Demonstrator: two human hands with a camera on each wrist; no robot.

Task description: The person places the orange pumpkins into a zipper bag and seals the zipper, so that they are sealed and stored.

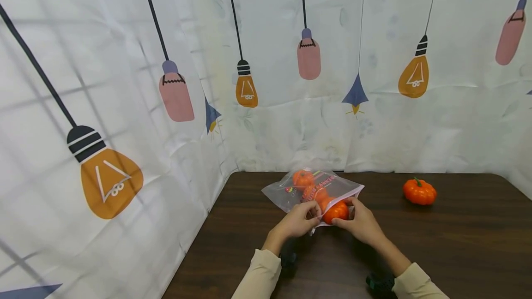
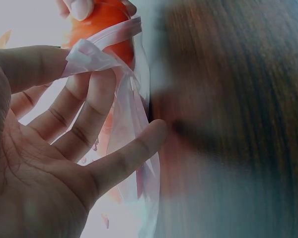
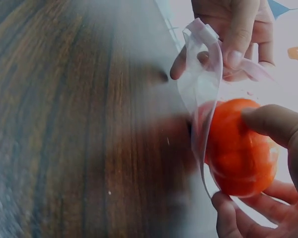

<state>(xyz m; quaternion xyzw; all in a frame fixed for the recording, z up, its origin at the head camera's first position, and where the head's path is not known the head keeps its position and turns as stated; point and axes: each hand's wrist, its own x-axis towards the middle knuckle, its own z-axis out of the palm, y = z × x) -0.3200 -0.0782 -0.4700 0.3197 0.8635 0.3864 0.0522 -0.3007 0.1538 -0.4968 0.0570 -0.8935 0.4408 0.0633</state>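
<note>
A clear zip bag with pink lettering lies on the table, its mouth toward me. Several small orange pumpkins show through its plastic. My left hand pinches one side of the bag's pink-white edge between thumb and fingers, little finger stretched out. In my right hand is another small pumpkin, gripped with the thumb on top and fingers below. This pumpkin sits at the bag's mouth, partly behind the edge in the head view. The right fingertips also meet the bag's rim in the right wrist view.
One more orange pumpkin with a green stem stands toward the back right of the dark wooden table. A white curtain printed with hanging lamps runs behind the table and along its left side.
</note>
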